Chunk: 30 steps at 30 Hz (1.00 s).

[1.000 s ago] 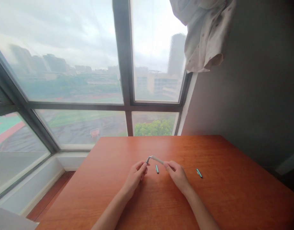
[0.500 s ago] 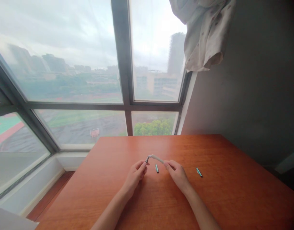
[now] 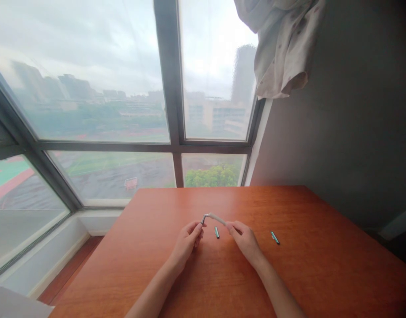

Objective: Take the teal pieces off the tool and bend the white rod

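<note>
Both hands are raised over the wooden table [image 3: 176, 282], one at each end of a slim item. My left hand [image 3: 186, 243] pinches a shiny, bent metal piece [image 3: 204, 217] between thumb and fingers. A pale, slightly curved rod [image 3: 218, 218] runs from that metal piece to my right hand [image 3: 244, 238], whose thumb and fingers grip its end. The two parts meet at an angle; whether they are one piece I cannot tell. Between the hands lies a small teal and dark strip [image 3: 216, 232]. A similar strip [image 3: 275, 237] rests right of my right hand.
Large windows [image 3: 175, 148] with grey frames stand beyond the table's far edge. A spotted, light curtain [image 3: 282, 53] hangs bunched at the upper right, against a dark grey wall [image 3: 335, 132]. To the left is a white ledge [image 3: 62, 247].
</note>
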Available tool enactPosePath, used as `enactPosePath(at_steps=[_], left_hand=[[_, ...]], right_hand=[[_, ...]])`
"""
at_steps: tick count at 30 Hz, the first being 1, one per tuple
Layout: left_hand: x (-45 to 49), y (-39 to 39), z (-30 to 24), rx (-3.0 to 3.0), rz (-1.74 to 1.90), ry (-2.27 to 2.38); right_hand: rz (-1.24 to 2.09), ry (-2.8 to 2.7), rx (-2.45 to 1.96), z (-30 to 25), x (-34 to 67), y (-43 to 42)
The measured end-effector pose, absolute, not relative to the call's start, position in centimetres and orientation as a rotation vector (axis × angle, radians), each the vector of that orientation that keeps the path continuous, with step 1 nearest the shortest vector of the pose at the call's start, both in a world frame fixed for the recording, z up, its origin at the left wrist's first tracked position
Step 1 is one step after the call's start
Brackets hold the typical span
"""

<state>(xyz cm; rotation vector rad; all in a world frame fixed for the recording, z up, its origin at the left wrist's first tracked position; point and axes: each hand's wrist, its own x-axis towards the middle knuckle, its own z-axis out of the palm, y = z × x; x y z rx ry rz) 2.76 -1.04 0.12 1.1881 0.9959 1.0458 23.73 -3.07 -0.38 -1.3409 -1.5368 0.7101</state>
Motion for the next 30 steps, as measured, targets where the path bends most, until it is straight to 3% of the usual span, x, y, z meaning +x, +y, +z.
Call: enactPosePath(at_steps=[30], left_hand=[[3.02,-1.48,0.38,1.135,1.033,0.924]], right_hand=[[0.708,-1.518,-1.339,-0.63,23.68,-2.88]])
